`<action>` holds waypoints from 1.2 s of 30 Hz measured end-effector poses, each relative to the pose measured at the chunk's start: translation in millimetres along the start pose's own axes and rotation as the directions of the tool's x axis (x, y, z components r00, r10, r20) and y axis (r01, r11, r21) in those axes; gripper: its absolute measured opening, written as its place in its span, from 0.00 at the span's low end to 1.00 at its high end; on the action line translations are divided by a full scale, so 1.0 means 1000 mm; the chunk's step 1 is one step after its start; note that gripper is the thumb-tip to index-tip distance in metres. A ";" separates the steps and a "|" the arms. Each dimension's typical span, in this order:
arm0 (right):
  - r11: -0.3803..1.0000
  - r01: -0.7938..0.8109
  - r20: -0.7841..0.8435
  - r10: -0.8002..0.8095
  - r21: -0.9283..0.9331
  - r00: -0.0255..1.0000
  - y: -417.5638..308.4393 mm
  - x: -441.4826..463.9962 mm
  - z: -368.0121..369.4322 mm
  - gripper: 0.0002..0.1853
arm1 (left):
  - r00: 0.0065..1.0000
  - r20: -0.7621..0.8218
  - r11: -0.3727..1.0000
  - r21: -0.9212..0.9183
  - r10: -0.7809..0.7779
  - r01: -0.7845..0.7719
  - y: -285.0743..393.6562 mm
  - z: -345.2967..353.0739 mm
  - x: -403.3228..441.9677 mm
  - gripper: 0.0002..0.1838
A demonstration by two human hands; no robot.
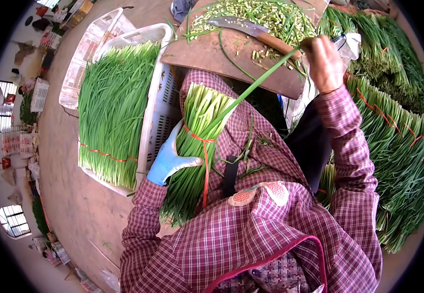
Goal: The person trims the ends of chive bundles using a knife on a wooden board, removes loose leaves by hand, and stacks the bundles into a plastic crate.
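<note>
My left hand point(175, 155), in a blue glove, grips a bundle of garlic chives point(199, 141) resting on my lap. A red tie point(198, 136) circles the bundle, and one loose end hangs down it. The pale cut ends point up and the green leaves point towards me. My bare right hand point(323, 63) is raised at the right, its fingers closed on a long green chive leaf point(265, 75) that slants down to the top of the bundle. Below that hand, a knife point(256, 33) with a wooden handle lies on a wooden board point(199, 51).
Chopped chive ends point(270, 14) are heaped on the board. To my left stands a white plastic crate point(160, 73) filled with tied chives point(116, 102), with another crate point(72, 73) beside it. More tied bundles point(392, 132) are piled along my right. Windows line the far left wall.
</note>
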State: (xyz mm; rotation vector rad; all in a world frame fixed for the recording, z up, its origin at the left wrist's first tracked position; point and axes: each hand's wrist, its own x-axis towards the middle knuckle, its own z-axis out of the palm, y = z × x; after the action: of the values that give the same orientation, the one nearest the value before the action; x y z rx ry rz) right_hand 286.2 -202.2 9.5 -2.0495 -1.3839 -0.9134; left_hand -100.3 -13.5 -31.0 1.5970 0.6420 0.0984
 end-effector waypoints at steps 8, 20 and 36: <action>0.759 -0.296 0.032 0.384 -0.580 0.923 0.113 -0.021 -0.067 0.09 | 0.999 -0.028 0.999 -0.050 -0.023 0.021 0.002 0.004 -0.005 0.63; 0.897 0.079 0.202 -0.182 0.436 0.962 -0.173 -0.019 -0.016 0.06 | 0.994 -0.095 0.987 0.153 0.056 -0.041 0.005 0.017 -0.008 0.59; 0.919 0.240 0.346 -0.346 0.312 0.872 -0.173 -0.013 0.006 0.11 | 0.972 -0.112 0.762 0.641 0.208 -0.090 0.018 0.026 -0.010 0.64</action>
State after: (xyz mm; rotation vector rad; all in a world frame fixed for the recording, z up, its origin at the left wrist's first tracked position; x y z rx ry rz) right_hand 123.4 -143.7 1.9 -1.9136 -1.9636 -0.3994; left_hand -91.7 -41.2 -14.6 2.3233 0.7280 0.1547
